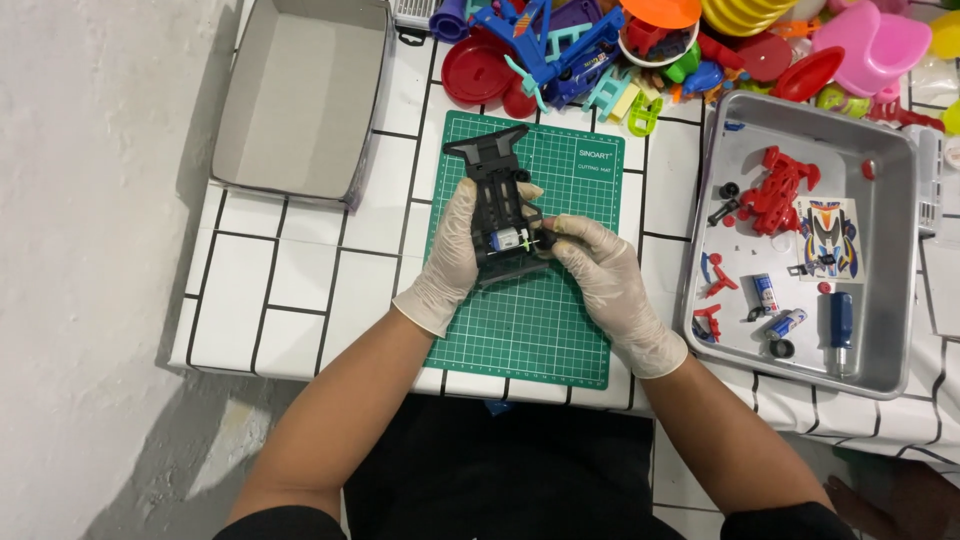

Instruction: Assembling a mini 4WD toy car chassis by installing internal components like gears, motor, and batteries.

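A black toy car chassis (492,165) lies lengthwise over a green cutting mat (530,320), with a small silver motor (508,240) set in its near end. My left hand (452,255), in a pale glove, grips the chassis from the left side. My right hand (598,275), also gloved, pinches a small black part at the chassis's right side, beside the motor. What the fingertips hold is too small to tell.
A metal tray (895,250) at the right holds red plastic parts, small wheels, batteries, a sticker sheet and a blue-handled screwdriver (841,330). An open grey box (300,95) sits at the back left. Colourful plastic toys (620,50) crowd the back edge of the white tiled table (260,300).
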